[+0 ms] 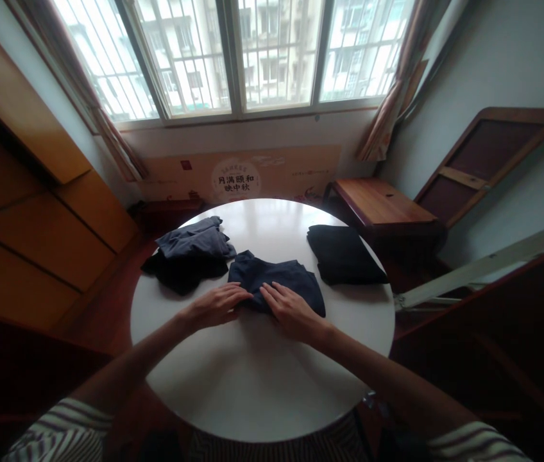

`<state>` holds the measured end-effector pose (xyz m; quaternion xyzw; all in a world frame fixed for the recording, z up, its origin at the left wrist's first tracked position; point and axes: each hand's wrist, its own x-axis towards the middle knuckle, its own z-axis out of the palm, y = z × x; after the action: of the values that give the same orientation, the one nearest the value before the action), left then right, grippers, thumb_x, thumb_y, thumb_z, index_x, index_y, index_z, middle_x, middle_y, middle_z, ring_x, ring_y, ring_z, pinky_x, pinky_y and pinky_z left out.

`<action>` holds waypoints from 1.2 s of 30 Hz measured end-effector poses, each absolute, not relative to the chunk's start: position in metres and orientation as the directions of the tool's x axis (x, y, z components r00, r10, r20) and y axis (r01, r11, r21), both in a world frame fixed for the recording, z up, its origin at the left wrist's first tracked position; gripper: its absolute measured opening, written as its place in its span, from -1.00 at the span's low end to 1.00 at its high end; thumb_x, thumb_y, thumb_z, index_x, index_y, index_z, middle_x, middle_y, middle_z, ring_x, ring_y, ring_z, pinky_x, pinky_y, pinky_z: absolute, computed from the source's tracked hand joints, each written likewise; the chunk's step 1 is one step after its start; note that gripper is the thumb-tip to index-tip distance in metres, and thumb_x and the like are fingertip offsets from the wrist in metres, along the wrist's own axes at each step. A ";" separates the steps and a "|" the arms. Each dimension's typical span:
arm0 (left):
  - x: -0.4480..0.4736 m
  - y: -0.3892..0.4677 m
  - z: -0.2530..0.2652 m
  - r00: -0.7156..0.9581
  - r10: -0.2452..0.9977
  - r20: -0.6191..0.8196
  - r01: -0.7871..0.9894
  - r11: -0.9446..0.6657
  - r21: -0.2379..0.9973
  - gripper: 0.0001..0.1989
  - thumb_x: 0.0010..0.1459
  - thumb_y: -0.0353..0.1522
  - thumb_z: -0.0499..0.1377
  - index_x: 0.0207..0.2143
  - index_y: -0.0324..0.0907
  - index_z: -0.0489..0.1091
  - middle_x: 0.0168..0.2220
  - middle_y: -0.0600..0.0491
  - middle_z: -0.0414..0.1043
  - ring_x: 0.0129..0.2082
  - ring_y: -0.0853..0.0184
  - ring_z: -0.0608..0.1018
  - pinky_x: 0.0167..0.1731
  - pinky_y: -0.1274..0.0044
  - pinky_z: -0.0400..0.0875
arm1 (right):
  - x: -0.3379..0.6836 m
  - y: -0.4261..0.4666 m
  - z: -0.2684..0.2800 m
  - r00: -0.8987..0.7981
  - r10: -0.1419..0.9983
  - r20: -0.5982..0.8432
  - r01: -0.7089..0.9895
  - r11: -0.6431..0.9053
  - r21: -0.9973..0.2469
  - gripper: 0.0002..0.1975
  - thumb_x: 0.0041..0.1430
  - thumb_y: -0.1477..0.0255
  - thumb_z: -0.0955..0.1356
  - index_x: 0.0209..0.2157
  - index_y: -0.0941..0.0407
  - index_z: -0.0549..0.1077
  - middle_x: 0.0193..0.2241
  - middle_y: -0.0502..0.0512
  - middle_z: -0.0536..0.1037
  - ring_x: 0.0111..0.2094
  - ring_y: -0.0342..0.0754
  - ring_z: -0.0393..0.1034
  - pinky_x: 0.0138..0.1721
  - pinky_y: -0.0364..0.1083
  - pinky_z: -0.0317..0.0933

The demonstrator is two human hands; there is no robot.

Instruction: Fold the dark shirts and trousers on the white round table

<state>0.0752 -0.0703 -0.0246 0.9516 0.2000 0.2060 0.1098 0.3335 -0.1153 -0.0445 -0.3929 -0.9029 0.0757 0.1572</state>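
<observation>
A folded dark blue garment (281,273) lies in the middle of the white round table; its exact kind is unclear. At its near left edge, my left hand (219,303) touches the cloth with fingers stretched out. My right hand (294,311) rests on the near side of the same garment, fingers extended and lying flat. To the left sits a loose pile: a grey garment (195,239) on top of a black garment (176,273). Over on the right is a neatly folded black garment (346,253).
The round white table (253,391) stands before a barred window (276,58). Behind its right side is a low wooden table (382,202). Wooden cabinets (26,256) line the left wall, and a wooden-framed panel (488,160) leans at the right.
</observation>
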 end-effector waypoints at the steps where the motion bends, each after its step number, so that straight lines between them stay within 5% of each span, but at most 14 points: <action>1: 0.081 -0.070 -0.014 0.810 0.444 0.383 0.327 -0.884 0.334 -0.65 0.21 -0.43 0.12 0.05 -0.17 0.40 -0.09 -0.13 0.54 -0.06 0.19 0.58 0.01 0.31 0.48 | 0.330 -0.112 -0.039 -0.624 0.745 0.238 0.673 0.666 -0.321 -0.37 0.10 0.57 0.26 0.25 0.30 0.23 0.23 0.43 0.31 0.23 0.25 0.20 0.20 0.16 0.14; 5: 0.105 -0.061 0.048 0.626 0.554 0.549 0.377 -0.831 0.409 -0.74 0.24 -0.32 0.18 -0.02 -0.15 0.42 -0.13 -0.04 0.56 -0.15 0.29 0.60 -0.06 0.42 0.50 | 0.325 -0.105 0.004 -0.478 0.835 0.272 0.456 0.501 -0.736 -0.69 0.25 0.44 0.25 0.01 0.10 0.42 -0.19 0.12 0.59 -0.16 0.07 0.50 -0.13 -0.01 0.35; 9: 0.109 -0.038 0.104 0.364 0.575 0.733 0.477 -0.791 0.384 -0.78 0.28 -0.26 0.18 -0.07 -0.13 0.44 -0.04 -0.01 0.53 -0.01 0.25 0.55 0.08 0.29 0.41 | 0.331 -0.101 0.037 -0.345 0.935 0.080 -0.049 0.067 -0.997 -0.74 0.14 0.31 0.41 -0.14 0.08 0.42 -0.32 0.02 0.58 -0.30 0.01 0.50 -0.25 -0.05 0.39; 12: 0.101 -0.019 0.116 0.216 0.654 0.724 0.516 -0.707 0.484 -0.79 0.34 -0.26 0.09 -0.08 -0.09 0.46 -0.08 -0.02 0.54 -0.05 0.24 0.57 0.04 0.28 0.45 | 0.337 -0.095 0.028 -0.309 0.924 -0.224 -0.270 -0.311 -0.911 -0.62 0.09 0.33 0.45 -0.06 0.07 0.39 -0.31 0.07 0.60 -0.33 0.04 0.53 -0.24 0.03 0.45; 16: 0.088 -0.003 0.082 0.199 0.749 0.632 0.593 -0.605 0.531 -0.78 0.29 -0.23 0.13 -0.14 -0.12 0.50 -0.15 -0.05 0.57 -0.13 0.19 0.59 -0.03 0.25 0.46 | 0.347 -0.093 -0.014 -0.194 0.868 -0.458 -0.365 -0.497 -0.787 -0.71 0.11 0.43 0.43 -0.11 0.13 0.41 -0.32 0.16 0.62 -0.37 0.02 0.55 -0.21 0.04 0.48; 20: 0.086 0.001 0.027 0.311 0.873 0.375 0.585 -0.487 0.648 -0.64 0.25 -0.10 0.12 -0.19 -0.18 0.51 -0.24 -0.08 0.59 -0.24 0.17 0.62 -0.20 0.34 0.51 | 0.361 -0.102 -0.042 -0.186 0.856 -0.481 -0.357 -0.515 -0.779 -0.63 0.02 0.52 0.47 -0.10 0.14 0.42 -0.26 0.14 0.64 -0.31 0.00 0.57 -0.12 0.01 0.45; 26: 0.116 0.008 -0.020 0.409 0.908 0.092 0.567 -0.332 0.754 -0.44 0.04 0.05 0.25 -0.20 -0.28 0.54 -0.35 -0.10 0.59 -0.36 0.20 0.60 -0.36 0.48 0.47 | 0.374 -0.110 -0.037 -0.220 0.903 -0.369 -0.267 -0.420 -0.867 -0.16 -0.29 0.56 0.60 0.09 0.07 0.30 -0.07 0.15 0.57 -0.11 0.10 0.53 0.02 0.08 0.38; 31: 0.135 0.019 -0.043 0.493 0.868 0.062 0.471 -0.327 0.819 -0.50 0.03 0.02 0.27 -0.27 -0.26 0.57 -0.43 -0.03 0.57 -0.41 0.25 0.58 -0.37 0.51 0.44 | 0.377 -0.140 -0.030 -0.180 0.870 -0.458 -0.299 -0.492 -0.818 0.36 -0.41 0.61 0.63 0.34 -0.03 -0.17 0.00 0.19 0.50 -0.01 0.15 0.48 -0.02 0.04 0.41; 36: 0.136 0.021 -0.055 0.426 0.898 0.109 0.576 -0.362 0.733 -0.63 0.13 -0.10 0.24 -0.29 -0.26 0.58 -0.43 -0.03 0.54 -0.40 0.24 0.57 -0.36 0.49 0.44 | 0.382 -0.195 -0.041 -0.228 0.820 -0.526 -0.216 -0.569 -0.794 0.36 -0.21 0.38 0.61 0.36 -0.09 -0.38 -0.16 0.14 0.56 -0.25 0.11 0.58 -0.33 -0.03 0.47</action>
<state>0.1360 0.0205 -0.0547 0.7839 0.4700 0.2575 0.3134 0.3822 -0.1948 -0.0410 -0.5087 -0.2967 0.7251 0.3570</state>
